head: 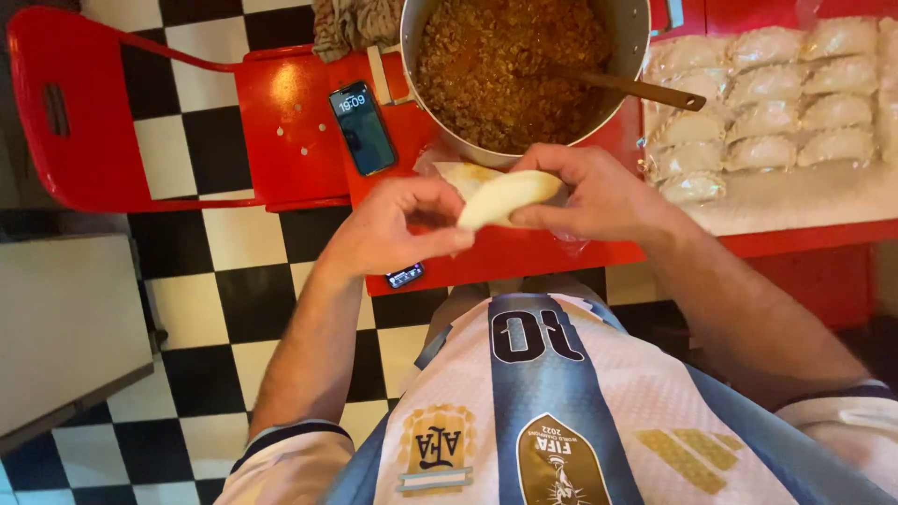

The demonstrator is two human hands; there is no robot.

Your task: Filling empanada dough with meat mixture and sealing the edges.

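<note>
A folded pale dough turnover (505,198) is held between both my hands just above the red table's near edge. My left hand (398,224) pinches its left end with thumb and fingers. My right hand (589,192) cups the right side, fingers closed along the seam. Directly behind them stands a large metal pot (524,70) full of brown minced filling, with a wooden spoon (645,91) resting in it.
Rows of finished turnovers (776,103) lie on a white floured surface at the right. A smartphone (362,127) lies on the red table (524,257) left of the pot. A red chair (112,112) stands at the left on a black-and-white checkered floor (234,281). A cloth (355,23) lies behind.
</note>
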